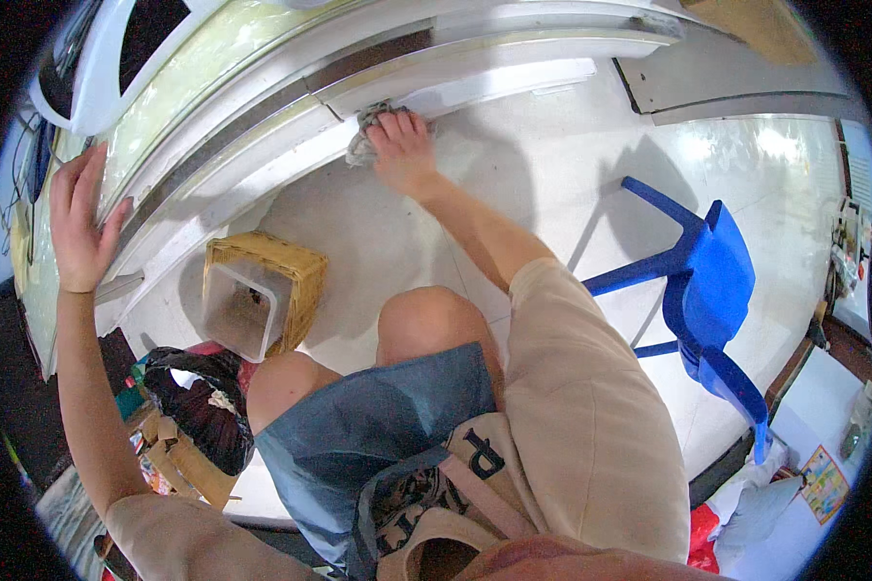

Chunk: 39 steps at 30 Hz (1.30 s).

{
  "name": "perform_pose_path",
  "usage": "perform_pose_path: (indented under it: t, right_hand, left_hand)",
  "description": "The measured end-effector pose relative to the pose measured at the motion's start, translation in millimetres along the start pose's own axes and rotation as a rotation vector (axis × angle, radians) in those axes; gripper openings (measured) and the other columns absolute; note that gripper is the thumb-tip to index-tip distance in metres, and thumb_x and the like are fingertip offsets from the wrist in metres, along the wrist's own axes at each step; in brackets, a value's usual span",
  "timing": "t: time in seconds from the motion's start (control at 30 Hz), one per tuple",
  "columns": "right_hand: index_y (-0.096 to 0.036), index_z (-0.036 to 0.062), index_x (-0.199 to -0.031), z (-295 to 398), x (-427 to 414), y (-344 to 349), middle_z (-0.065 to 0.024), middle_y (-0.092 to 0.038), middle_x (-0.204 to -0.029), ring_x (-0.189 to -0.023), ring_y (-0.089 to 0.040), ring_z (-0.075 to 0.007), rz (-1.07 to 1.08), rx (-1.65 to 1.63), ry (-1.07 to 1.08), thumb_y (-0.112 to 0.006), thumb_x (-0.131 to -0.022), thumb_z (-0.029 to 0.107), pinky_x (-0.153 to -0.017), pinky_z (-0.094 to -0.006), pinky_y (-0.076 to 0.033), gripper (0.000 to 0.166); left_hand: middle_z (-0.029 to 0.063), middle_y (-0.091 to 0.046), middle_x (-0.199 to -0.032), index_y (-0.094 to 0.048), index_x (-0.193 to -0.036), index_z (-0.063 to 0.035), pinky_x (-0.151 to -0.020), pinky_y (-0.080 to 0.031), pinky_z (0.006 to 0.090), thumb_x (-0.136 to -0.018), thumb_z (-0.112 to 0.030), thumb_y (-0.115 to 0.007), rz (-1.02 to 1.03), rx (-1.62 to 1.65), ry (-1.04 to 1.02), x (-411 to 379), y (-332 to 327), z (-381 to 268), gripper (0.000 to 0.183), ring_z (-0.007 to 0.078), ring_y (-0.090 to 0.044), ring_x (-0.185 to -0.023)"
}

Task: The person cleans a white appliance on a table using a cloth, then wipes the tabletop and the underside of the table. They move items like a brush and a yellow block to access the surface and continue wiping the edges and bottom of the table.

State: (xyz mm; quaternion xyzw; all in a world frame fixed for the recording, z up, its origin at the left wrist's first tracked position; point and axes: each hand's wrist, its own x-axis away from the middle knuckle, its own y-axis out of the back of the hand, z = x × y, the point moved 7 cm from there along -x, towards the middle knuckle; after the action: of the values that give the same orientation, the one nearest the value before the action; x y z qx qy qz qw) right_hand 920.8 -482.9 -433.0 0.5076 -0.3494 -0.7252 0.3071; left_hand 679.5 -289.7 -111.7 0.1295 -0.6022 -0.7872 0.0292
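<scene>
My right hand is closed over a crumpled grey cloth. It presses the cloth against the low white ledge at the foot of a long white cabinet or counter, close to the floor. Palm down with fingers apart, my left hand rests at the edge of the tabletop, which has a shiny clear cover. Nothing is held in that hand. Below the tabletop, a dark strip runs along the counter's side. My bent knees are between my two arms.
A yellow wicker basket and a translucent plastic bin stand near my left knee. Beside them are a black plastic bag and a cardboard box. A blue plastic chair is on the right of the pale floor.
</scene>
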Motion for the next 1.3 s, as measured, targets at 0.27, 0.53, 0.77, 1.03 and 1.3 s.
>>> perform_pose_path:
  t: [0.27,0.53,0.77,1.03,1.3]
  right_hand:
    - [-0.059,0.0054,-0.104,-256,24,81,-0.0149,-0.056,-0.110,-0.107,-0.051,-0.0345,-0.081,0.235,-0.333,-0.069,-0.067,0.019,-0.092,-0.0484,-0.041,0.040]
    - [-0.054,0.0011,-0.119,-321,4,107,-0.0180,-0.052,-0.123,-0.118,-0.044,-0.0377,0.097,0.265,-0.977,-0.056,-0.081,0.020,-0.099,-0.0441,-0.040,0.042]
    - [-0.058,-0.0058,-0.113,-401,-15,230,-0.0233,-0.057,-0.116,-0.105,-0.056,-0.0376,-0.733,0.222,-0.795,-0.060,-0.079,0.024,-0.094,-0.0435,-0.043,0.045]
    - [-0.046,0.0048,-0.131,-386,-74,227,-0.0205,-0.040,-0.136,-0.124,-0.036,-0.0417,-0.328,0.256,-0.765,-0.062,-0.077,0.033,-0.104,-0.0501,-0.029,0.063]
    - [-0.055,0.0005,-0.113,-263,-61,210,-0.0219,-0.054,-0.113,-0.110,-0.048,-0.0409,-0.507,0.245,-0.757,-0.067,-0.073,0.017,-0.091,-0.0536,-0.038,0.045]
  left_hand:
    - [0.0171,-0.052,-0.126,-0.050,-0.134,-0.0047,-0.100,-0.038,0.0406,-0.076,-0.015,-0.071,0.001,-0.078,-0.039,7,8,3,0.062,0.0338,-0.049,-0.115]
    - [0.0176,-0.052,-0.127,-0.050,-0.134,-0.0045,-0.100,-0.037,0.0411,-0.076,-0.016,-0.071,0.009,0.004,0.010,8,5,5,0.063,0.0346,-0.049,-0.115]
    - [0.0175,-0.052,-0.125,-0.051,-0.133,-0.0041,-0.101,-0.037,0.0413,-0.076,-0.015,-0.070,-0.009,0.012,-0.007,6,1,5,0.061,0.0349,-0.048,-0.115]
    - [0.0173,-0.053,-0.122,-0.052,-0.132,-0.0056,-0.099,-0.038,0.0419,-0.075,-0.016,-0.070,-0.030,0.033,0.014,6,4,3,0.061,0.0350,-0.049,-0.113]
    - [0.0172,-0.054,-0.120,-0.053,-0.130,-0.0052,-0.097,-0.040,0.0415,-0.073,-0.015,-0.071,-0.057,0.018,-0.013,1,17,-9,0.061,0.0347,-0.050,-0.110]
